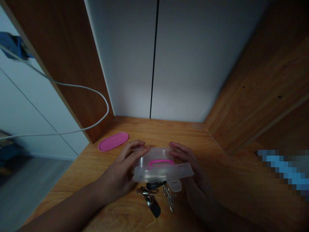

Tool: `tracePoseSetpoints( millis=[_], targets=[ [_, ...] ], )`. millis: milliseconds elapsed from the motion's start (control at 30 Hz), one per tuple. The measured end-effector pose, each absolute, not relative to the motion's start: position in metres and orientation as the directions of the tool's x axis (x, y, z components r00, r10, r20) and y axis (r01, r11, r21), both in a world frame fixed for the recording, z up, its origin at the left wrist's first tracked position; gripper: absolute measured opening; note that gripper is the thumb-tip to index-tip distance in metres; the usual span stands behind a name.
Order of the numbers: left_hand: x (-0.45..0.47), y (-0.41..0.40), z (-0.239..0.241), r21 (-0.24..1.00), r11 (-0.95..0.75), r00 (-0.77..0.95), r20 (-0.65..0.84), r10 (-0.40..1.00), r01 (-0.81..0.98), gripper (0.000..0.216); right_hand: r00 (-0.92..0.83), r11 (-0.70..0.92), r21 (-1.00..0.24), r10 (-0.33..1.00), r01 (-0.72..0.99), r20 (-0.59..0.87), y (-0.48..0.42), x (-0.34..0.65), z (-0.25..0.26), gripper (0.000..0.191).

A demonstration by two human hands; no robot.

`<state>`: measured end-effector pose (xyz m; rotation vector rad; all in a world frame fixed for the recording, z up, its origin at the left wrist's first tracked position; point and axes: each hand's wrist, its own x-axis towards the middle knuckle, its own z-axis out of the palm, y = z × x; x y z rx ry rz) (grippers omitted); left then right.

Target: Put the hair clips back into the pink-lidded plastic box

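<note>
A clear plastic box [161, 168] with a pink handle on its lid is tilted up off the wooden desk [82, 167], its near edge raised. My left hand [122, 172] grips its left side with the fingers curled over the top edge. On the right side, my right hand [187, 161] holds the box, fingers resting along its far edge. A bunch of keys [154, 195] with a black fob and metal clips lies on the desk just under the box's near edge.
A flat pink oval lid [113, 141] lies at the desk's back left. A white cable [72, 87] hangs in a loop past the left wooden panel. White wall panels close the back, and wooden panels stand at the right.
</note>
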<state>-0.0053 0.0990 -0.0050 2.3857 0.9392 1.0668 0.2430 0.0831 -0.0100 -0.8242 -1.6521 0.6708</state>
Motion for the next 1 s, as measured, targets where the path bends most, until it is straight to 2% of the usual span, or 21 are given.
tracePoseSetpoints(
  millis=[133,333,433,533,600,867,1000],
  targets=[
    [-0.007,0.099,-0.002,0.574,-0.674,0.457,0.497,0.738,0.464,0.079,-0.122,0.613,-0.78,0.79,0.128,0.601,0.083,0.243,-0.009,0.035],
    [-0.007,0.099,0.003,0.593,-0.648,0.423,0.49,0.762,0.478,0.089,-0.052,0.538,-0.842,0.841,-0.031,0.539,0.081,0.236,-0.007,0.043],
    [-0.007,0.098,0.003,0.652,-0.601,0.397,0.454,0.797,0.462,0.078,-0.006,0.492,-0.87,0.87,-0.037,0.492,0.081,0.235,-0.009,0.035],
    [-0.007,0.098,0.004,0.673,-0.55,0.374,0.406,0.834,0.495,0.06,0.012,0.451,-0.892,0.892,0.001,0.451,0.085,0.236,-0.013,0.021],
    [-0.007,0.099,0.006,0.661,-0.523,0.365,0.376,0.852,0.539,0.054,-0.018,0.435,-0.9,0.9,0.04,0.435,0.087,0.237,-0.015,0.02],
    [-0.005,0.104,0.01,0.582,-0.497,0.377,0.325,0.867,0.644,0.041,-0.051,0.453,-0.864,0.89,0.219,0.454,0.09,0.24,-0.014,0.027],
    [-0.005,0.105,0.005,0.579,-0.458,0.351,0.293,0.889,0.675,0.044,-0.048,0.456,-0.849,0.886,0.267,0.461,0.092,0.241,-0.016,0.023]
  ],
)
